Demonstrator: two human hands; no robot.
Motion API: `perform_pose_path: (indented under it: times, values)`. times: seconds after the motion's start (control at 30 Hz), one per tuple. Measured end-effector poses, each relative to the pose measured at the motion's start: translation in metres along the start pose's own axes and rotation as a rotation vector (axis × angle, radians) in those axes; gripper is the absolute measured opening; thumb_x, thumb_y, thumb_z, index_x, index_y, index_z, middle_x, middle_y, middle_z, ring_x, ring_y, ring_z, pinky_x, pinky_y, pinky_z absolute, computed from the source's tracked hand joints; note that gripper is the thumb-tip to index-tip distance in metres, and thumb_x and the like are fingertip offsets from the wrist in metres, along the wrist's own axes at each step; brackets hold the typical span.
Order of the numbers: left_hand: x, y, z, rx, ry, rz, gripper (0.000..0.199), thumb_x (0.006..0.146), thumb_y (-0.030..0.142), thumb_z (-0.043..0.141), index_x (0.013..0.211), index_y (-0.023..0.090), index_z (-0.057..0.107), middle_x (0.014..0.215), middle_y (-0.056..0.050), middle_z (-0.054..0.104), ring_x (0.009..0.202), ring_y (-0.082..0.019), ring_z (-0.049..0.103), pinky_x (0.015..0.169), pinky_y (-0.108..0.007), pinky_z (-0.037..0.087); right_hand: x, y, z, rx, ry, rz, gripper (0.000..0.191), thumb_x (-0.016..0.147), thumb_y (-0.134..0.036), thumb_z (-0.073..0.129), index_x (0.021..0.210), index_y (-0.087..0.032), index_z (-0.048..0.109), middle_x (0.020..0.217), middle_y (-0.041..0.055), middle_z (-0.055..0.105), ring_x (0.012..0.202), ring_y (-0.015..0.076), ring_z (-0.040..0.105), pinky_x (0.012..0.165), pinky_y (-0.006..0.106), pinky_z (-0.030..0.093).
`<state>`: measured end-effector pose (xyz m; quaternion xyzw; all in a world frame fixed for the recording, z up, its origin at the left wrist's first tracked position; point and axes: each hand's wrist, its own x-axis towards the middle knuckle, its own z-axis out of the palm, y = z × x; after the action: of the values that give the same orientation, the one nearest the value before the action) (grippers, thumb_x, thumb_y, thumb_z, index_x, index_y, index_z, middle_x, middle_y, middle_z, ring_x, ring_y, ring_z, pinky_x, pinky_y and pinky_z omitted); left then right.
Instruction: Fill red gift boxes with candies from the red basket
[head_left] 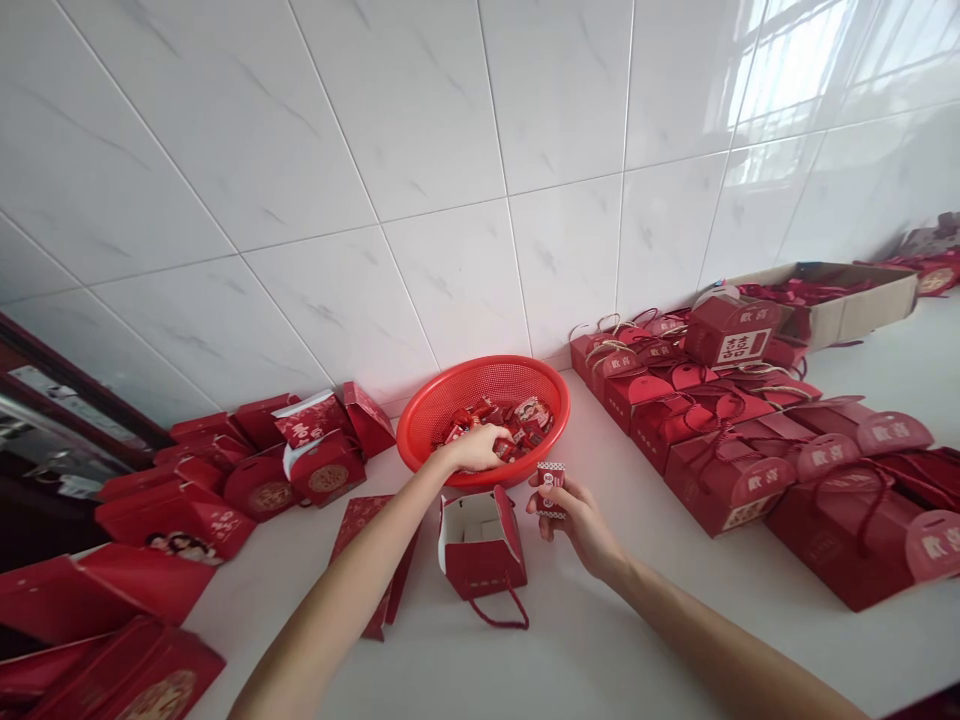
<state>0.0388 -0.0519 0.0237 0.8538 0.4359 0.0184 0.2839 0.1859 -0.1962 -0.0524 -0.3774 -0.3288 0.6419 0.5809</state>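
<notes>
On white counter (pixel 592 645), before marbled tile (pixel 442 260), right hand (pixel 589 525) pinching red packet (pixel 551 490), left hand (pixel 478 448) in basket (pixel 487 372), grip unclear.

Open red box (pixel 484 572) near basket (pixel 480 376)

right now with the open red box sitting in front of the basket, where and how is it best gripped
I'd grip the open red box low around its body, coming from the near side, with the hand against its outer walls. Its top gapes open and its cord handle lies slack on the counter, so lifting by that loop alone could tip it.
</notes>
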Motion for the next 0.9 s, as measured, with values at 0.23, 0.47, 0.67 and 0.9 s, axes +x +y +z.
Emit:
perform_pose_path:
  times: [0.23,0.47,0.67,0.9]
  values:
    - [-0.02,0.016,-0.016,-0.271,0.165,0.176,0.033,0.071,0.027,0.07,0.102,0.017,0.065,0.091,-0.002,0.067,0.078,-0.016,0.062,0.072,-0.026,0.049,-0.001,-0.004,-0.002,0.038,-0.019,-0.041,0.035,0.07,-0.045,0.073,0.089,-0.017,0.062,0.072,0.0005,0.066,0.046,0.0107,0.054,0.049,0.027,0.042]
    - [-0.045,0.05,0.0,-0.399,0.069,0.225,0.037,0.073,0.027,0.074,0.107,0.019,0.062,0.088,0.0,0.065,0.075,-0.015,0.062,0.07,-0.027,0.05,-0.002,-0.006,-0.002,0.118,-0.045,-0.165,0.034,0.075,-0.046,0.076,0.089,-0.018,0.061,0.077,0.0008,0.065,0.054,0.0138,0.062,0.052,0.028,0.048]
    - [-0.052,0.056,0.005,-0.479,-0.14,0.178,0.047,0.078,0.025,0.071,0.123,0.019,0.057,0.103,-0.005,0.071,0.085,-0.017,0.069,0.079,-0.031,0.055,0.0,-0.007,-0.004,0.103,-0.029,-0.197,0.037,0.076,-0.045,0.079,0.094,-0.018,0.062,0.075,0.0003,0.066,0.05,0.0134,0.062,0.049,0.028,0.049]
    - [-0.05,0.05,0.004,-0.581,-0.128,0.105,0.041,0.082,0.018,0.065,0.123,0.015,0.06,0.108,-0.012,0.075,0.091,-0.021,0.073,0.086,-0.035,0.056,-0.002,-0.01,-0.003,0.128,0.0,-0.176,0.037,0.072,-0.044,0.081,0.092,-0.019,0.063,0.079,0.0024,0.07,0.048,0.014,0.062,0.049,0.03,0.049]
